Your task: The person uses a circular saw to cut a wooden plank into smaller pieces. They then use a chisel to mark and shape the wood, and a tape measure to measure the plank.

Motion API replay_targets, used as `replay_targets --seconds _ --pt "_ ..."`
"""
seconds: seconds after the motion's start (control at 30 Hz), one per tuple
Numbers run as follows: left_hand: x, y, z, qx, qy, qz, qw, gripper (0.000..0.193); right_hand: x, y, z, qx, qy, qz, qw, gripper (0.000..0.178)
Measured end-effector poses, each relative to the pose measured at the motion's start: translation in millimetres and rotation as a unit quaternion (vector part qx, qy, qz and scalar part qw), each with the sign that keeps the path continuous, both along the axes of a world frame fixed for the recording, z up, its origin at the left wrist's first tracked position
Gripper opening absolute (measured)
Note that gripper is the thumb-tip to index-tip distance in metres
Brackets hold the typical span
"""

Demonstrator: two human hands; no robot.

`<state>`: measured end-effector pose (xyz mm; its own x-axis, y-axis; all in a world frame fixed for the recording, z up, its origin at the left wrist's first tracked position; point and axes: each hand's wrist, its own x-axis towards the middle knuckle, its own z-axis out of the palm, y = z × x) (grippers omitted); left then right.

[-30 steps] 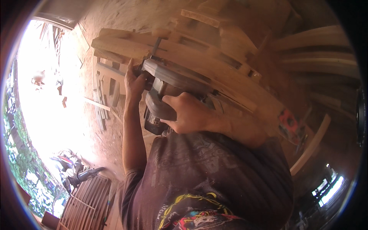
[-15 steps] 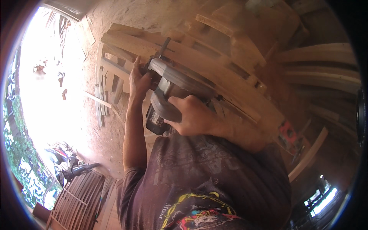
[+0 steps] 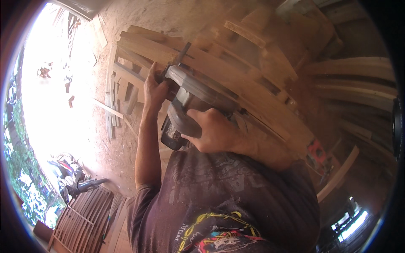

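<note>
your right hand (image 3: pixel 217 131) is wrapped around the handle (image 3: pixel 182 119) of the power saw (image 3: pixel 202 87), seemingly for steadying it against the long board (image 3: pixel 238 80). your left hand (image 3: pixel 155 88) touches the saw's left end; how closed, i cannot tell.

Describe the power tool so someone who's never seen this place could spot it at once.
Find the long board slanting across the middle. At its near side, the left hand and right hand grip the power tool. Its rounded grey casing and black boxy end set it apart from the flat tan wood nearby.
</note>
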<state>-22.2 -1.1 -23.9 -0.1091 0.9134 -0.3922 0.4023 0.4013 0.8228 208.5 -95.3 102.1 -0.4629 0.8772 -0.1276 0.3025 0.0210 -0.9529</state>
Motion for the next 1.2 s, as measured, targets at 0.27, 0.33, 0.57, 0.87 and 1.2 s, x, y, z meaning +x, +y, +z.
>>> replay_targets --seconds 0.27,0.33,0.57,0.87,1.2 --pt "-11 10 0 -0.016 0.04 -0.008 0.999 0.084 -11 8 1 -0.018 0.016 -0.002 1.0 0.033" --pt "-11 12 5 -0.029 0.023 -0.006 0.999 0.084 -12 9 0 -0.02 0.019 -0.001 1.0 0.034" --pt "-19 20 1 -0.022 0.024 -0.009 0.999 0.085 -21 17 -2 -0.013 0.023 -0.004 1.0 0.034" --pt "-35 32 -1 -0.032 0.029 -0.021 0.999 0.084 -34 27 -5 -0.007 0.012 -0.003 1.0 0.034" --pt "-48 43 -4 -0.012 0.032 -0.015 0.999 0.083 -49 39 -7 0.015 0.007 -0.014 1.0 0.036"
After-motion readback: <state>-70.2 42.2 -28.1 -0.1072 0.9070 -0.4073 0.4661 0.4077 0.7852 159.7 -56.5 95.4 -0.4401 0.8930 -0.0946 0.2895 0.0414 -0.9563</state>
